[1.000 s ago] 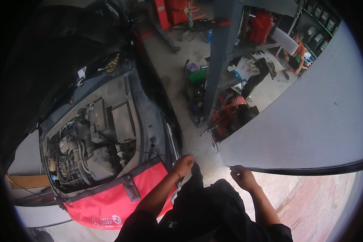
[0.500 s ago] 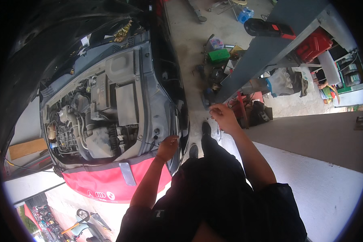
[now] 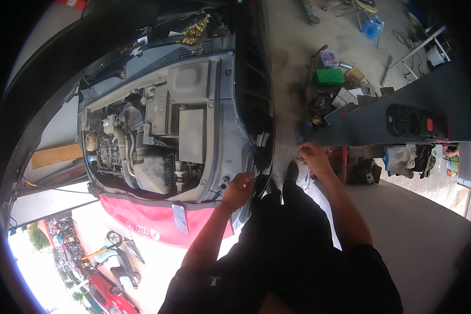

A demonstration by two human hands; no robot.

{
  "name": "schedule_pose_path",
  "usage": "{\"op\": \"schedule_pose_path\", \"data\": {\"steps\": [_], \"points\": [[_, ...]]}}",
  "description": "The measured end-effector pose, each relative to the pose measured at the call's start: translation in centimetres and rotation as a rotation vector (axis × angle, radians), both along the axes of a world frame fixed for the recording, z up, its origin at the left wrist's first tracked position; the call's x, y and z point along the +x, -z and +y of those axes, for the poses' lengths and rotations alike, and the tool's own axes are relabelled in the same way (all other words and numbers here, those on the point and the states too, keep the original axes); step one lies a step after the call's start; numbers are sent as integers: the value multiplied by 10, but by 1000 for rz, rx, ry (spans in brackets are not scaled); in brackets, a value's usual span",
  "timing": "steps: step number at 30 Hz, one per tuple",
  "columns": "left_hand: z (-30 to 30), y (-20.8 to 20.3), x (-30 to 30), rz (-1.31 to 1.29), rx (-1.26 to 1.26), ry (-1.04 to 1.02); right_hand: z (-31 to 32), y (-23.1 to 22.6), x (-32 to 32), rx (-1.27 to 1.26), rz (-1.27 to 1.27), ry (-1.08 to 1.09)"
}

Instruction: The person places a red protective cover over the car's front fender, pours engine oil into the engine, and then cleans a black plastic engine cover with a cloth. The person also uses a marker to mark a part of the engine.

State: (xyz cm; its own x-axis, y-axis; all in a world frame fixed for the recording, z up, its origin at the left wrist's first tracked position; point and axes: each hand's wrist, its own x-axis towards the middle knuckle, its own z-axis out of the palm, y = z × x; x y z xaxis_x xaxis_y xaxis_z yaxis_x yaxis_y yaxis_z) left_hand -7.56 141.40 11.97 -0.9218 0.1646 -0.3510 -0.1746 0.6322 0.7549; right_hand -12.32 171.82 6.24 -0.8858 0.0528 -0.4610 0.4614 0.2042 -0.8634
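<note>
My left hand (image 3: pixel 238 191) is at the front corner of a car's engine bay, beside the grey fender edge (image 3: pixel 230 141). Its fingers are curled together, and whatever they may hold is too small to tell. Off the car, above the narrow gap of floor, my right hand (image 3: pixel 315 158) hangs in the air with its fingers bent inward; I cannot make out anything in it. The dusty engine (image 3: pixel 136 141) lies exposed to the left under the raised hood (image 3: pixel 42 94). A red fender cover (image 3: pixel 141 220) drapes over the front edge, with a phone (image 3: pixel 180 217) lying on it.
On the right stands a dark grey post (image 3: pixel 361 123) with a black-and-red device (image 3: pixel 416 124) on it. White gloves (image 3: pixel 400 158) hang near it. A green box (image 3: pixel 329 76) and assorted tools are on the floor beyond. A scooter (image 3: pixel 118 256) and a red car (image 3: pixel 107 293) are outside.
My view has turned, so the car appears shifted right and more of the outside shows at lower left. Both hands keep nearly the same curled pose.
</note>
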Motion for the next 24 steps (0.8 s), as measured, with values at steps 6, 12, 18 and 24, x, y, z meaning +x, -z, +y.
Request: {"op": "schedule_pose_path", "data": {"steps": [6,12,18,24], "points": [[-9,-4,-87,169,45,40,6,89,-71,773,862,-597],[2,1,-189,342,139,-91,0,179,-155,-172,-312,361],[12,-5,-242,520,-229,-139,68,396,-243,374,-194,-39],[66,37,-395,704,-570,16,133,487,-334,979,-227,-387]]}}
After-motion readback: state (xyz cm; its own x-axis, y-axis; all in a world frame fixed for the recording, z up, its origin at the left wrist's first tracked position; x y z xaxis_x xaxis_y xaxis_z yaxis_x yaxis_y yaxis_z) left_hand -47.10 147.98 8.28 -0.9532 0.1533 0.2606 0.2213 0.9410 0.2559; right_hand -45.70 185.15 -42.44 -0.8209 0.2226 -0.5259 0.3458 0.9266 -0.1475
